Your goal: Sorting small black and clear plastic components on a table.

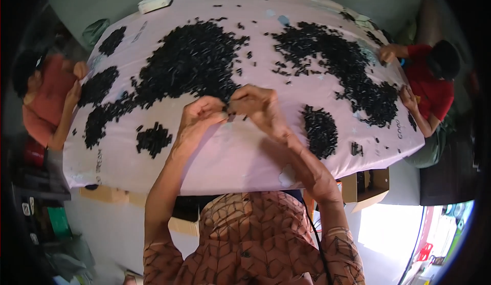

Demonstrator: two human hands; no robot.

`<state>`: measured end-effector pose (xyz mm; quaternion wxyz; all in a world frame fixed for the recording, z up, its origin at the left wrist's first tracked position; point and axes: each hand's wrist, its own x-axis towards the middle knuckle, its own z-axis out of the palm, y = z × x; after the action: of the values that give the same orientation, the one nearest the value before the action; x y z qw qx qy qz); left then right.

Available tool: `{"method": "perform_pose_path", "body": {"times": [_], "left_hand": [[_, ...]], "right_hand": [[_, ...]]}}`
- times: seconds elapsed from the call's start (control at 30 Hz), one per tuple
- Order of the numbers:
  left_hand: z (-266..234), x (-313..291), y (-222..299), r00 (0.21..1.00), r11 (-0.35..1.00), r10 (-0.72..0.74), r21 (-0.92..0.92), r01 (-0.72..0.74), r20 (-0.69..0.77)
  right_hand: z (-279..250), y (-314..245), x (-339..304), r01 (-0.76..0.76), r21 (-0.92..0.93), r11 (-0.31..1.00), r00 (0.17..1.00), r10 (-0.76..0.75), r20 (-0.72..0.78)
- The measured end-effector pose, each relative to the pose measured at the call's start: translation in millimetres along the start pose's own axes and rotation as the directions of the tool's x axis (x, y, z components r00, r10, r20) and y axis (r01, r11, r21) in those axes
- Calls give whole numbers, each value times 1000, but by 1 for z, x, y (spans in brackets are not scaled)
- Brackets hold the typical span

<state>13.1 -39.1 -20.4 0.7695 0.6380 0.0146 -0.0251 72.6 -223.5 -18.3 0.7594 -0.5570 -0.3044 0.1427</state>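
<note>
Your left hand [201,115] and right hand [262,108] pinch a small black piece [228,111] between nearly closed fingers, just your side of the large black pile [189,60]; the piece's long axis is unclear.

A dark bit [228,109] between the left hand [203,114] and right hand [260,107], too small to tell
Most of it is covered, so neither grip can be made out; the large black heap [189,60] merges into one mass; the desk [240,170] partly hides a cardboard box [350,190], its dark contents [361,180] indistinct; the patterned shirt [245,234] is cut off below.
</note>
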Motion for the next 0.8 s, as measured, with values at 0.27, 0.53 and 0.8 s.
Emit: {"method": "perform_pose_path", "body": {"times": [0.27, 0.53, 0.8], "left_hand": [[-7, 5, -5, 999, 999, 47, -28, -47, -17], [-9, -2, 1, 999, 989, 36, -145, -32, 27], [-16, 1, -4, 994, 988, 58, -151, -44, 92]], "right_hand": [[1, -10, 6, -19, -57, 998, 999, 17, -33], [3, -6, 6, -55, -49, 997, 997, 52, -52], [5, -6, 5, -57, 8, 998, 997, 57, -44]]}}
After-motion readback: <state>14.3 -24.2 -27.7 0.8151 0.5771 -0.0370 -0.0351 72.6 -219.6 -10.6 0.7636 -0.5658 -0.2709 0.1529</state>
